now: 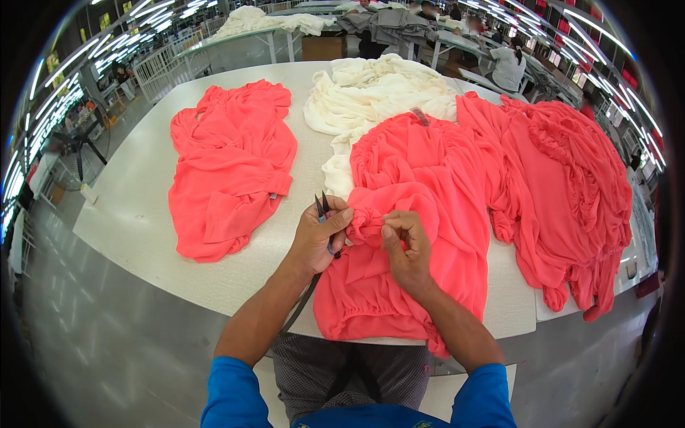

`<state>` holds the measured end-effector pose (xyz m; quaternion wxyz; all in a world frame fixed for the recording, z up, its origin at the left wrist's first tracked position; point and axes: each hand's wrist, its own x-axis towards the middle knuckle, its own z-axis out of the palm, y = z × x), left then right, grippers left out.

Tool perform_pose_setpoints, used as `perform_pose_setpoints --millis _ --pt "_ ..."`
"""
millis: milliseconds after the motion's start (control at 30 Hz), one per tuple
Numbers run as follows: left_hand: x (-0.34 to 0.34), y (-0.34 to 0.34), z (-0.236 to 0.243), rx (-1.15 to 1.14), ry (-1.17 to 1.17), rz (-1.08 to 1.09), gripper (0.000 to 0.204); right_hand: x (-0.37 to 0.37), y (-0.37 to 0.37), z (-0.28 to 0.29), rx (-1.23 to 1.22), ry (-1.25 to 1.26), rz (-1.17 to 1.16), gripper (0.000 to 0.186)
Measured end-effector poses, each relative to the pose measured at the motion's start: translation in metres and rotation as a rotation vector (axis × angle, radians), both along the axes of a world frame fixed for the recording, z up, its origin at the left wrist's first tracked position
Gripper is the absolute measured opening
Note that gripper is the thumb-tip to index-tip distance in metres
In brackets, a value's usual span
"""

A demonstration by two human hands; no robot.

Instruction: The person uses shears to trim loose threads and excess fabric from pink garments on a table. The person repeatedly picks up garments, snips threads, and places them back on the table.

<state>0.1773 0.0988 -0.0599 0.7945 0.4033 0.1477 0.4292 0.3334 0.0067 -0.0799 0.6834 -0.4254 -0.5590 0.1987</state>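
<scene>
Head view, looking down: we see a white counter point(135, 221) with garments spread over it. Our left hand point(319, 237) is closed around a small pair of thread snips point(322, 205), whose dark pointed blades stick up past the knuckles and stand slightly apart; the fingers point(340, 216) also press against a gathered fold of the coral blouse point(414, 214) lying in front of us. Our right hand point(407, 246) rests on the same blouse just to the right, its thumb and forefinger pinched together on something too fine for us to make out, the other fingers curled in. The two hands are near each other, with the bunched fabric between them.

The blouse lies at the near edge of the counter, its hem hanging over the edge toward us. To the left, well apart, a second coral garment point(228, 171) lies flat. On the right a heap of coral garments point(571, 185) spills over the right edge. A pile of cream fabric point(371, 93) sits on the far side, touching the blouse we are handling. Farther back stand other counters carrying cream and grey cloth point(389, 25), and a person in a white top point(508, 65) stands at the far right.
</scene>
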Motion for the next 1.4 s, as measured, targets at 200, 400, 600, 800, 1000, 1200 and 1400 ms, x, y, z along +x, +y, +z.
perform_pose_setpoints --millis 200,400,600,800,1000,1200,1400 --pt "0.002 -0.006 0.002 0.044 0.067 -0.08 0.013 -0.001 -0.003 0.022 0.029 -0.376 -0.152 0.043" --pt "0.003 -0.009 0.006 0.121 0.215 -0.046 0.017 0.001 0.001 0.002 -0.198 -0.078 0.111 0.028" --pt "0.002 -0.009 0.006 0.268 0.355 0.044 0.02 0.009 0.005 0.004 -0.25 0.185 0.095 0.009" --pt "0.011 -0.019 -0.003 0.563 0.504 0.056 0.022 0.01 0.003 0.004 -0.291 0.234 0.182 0.012" --pt "0.011 -0.02 0.002 0.547 0.52 0.049 0.019 0.014 0.006 -0.003 -0.32 0.418 0.348 0.022" --pt "0.003 -0.014 0.003 0.228 0.31 -0.188 0.017 0.015 0.007 -0.004 -0.298 0.617 0.44 0.025" --pt "0.0 -0.008 -0.002 0.149 0.17 -0.297 0.019 0.01 0.002 0.009 -0.264 0.717 0.523 0.026"
